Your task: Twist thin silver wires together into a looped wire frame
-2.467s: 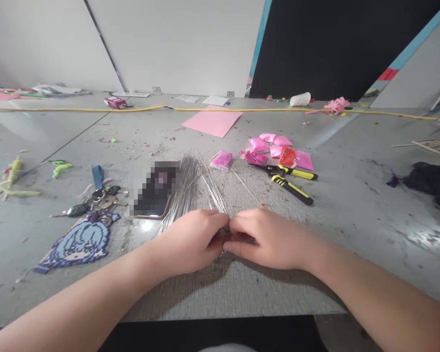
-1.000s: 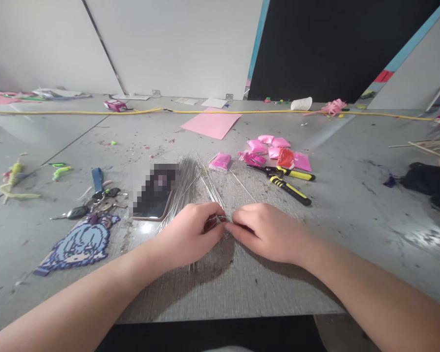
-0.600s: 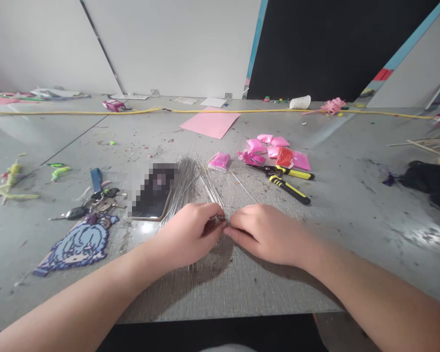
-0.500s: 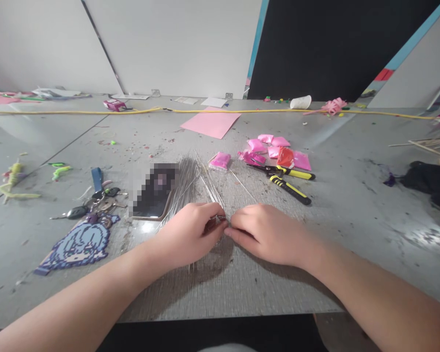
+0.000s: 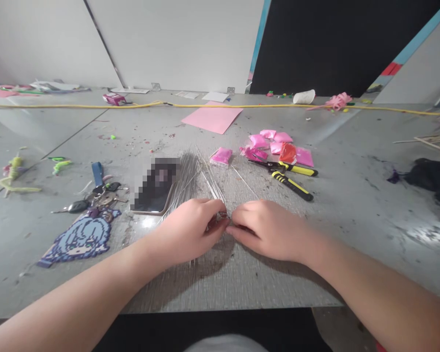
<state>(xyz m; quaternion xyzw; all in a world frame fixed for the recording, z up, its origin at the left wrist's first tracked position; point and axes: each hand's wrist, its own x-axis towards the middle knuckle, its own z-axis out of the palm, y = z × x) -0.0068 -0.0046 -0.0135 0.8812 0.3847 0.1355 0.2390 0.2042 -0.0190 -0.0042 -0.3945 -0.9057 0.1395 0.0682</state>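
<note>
My left hand is closed, thumb and fingers pinched on a small dark twisted wire piece. Right beside it, fingertips nearly touching, my right hand is closed too; what lies between its fingers is too small to make out. A bundle of thin silver wires runs under and behind my left hand, with a few loose wires just to its right. The phone lies left of the bundle. Beyond my right hand rest black-and-yellow pliers, with their handles apart.
Pink packets and a red one lie behind the pliers. Keys and a blue pixel-patterned charm are at left. Pink paper, a yellow cable and a white cup sit farther back. Dark cloth is at right.
The view has shifted slightly, so the table items sit a little higher in the picture. Both hands stay together at the same spot, with only slight finger movement.
</note>
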